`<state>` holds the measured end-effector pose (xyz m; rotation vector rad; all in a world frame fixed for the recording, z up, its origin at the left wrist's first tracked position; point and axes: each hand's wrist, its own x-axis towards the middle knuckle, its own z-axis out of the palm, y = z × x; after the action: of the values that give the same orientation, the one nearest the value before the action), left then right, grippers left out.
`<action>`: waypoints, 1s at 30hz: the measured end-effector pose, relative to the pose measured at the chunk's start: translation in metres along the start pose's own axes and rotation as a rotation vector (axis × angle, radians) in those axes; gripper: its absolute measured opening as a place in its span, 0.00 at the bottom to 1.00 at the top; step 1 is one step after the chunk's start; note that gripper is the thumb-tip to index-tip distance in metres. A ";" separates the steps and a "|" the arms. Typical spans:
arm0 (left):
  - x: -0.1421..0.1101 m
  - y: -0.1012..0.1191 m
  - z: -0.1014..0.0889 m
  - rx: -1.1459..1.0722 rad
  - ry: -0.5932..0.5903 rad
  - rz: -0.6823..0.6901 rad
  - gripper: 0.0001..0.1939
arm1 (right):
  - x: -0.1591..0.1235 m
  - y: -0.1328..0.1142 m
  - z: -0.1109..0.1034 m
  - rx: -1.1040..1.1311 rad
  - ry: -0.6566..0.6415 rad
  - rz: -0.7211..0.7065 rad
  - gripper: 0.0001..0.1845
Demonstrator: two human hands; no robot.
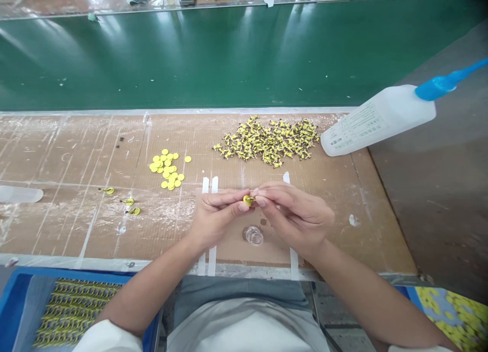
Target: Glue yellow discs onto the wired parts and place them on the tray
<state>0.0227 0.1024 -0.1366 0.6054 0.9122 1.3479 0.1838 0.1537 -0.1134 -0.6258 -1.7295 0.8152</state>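
Both my left hand (215, 217) and my right hand (293, 217) meet above the cardboard-covered bench (76, 230), their fingertips pinching a small yellow disc part (248, 200). Just below my hands stands a small clear glass dish (253, 235). Further up lies a heap of small yellow-and-dark parts (267, 141). Loose flat yellow discs (166, 169) are scattered to its left. Near the bench's left side lie a few yellow pieces with dark stems (127, 201).
A white squeeze bottle with a blue nozzle (377, 120) lies at the bench's right end. Beyond the bench runs a green conveyor belt (229, 57). A blue tray with rows of yellow pieces (64, 311) sits low on the left, and more yellow pieces (453, 311) sit low on the right.
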 end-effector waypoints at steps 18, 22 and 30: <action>0.000 0.001 0.000 0.034 0.001 0.024 0.10 | 0.001 0.000 0.000 -0.027 -0.035 0.000 0.14; 0.001 0.001 -0.001 0.048 0.004 0.034 0.10 | 0.001 0.001 -0.001 -0.037 -0.050 -0.016 0.14; 0.003 0.000 -0.002 0.061 0.012 0.030 0.09 | 0.007 -0.002 -0.001 -0.007 -0.056 0.046 0.11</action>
<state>0.0213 0.1050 -0.1381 0.6600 0.9602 1.3557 0.1829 0.1578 -0.1073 -0.6547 -1.7749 0.8667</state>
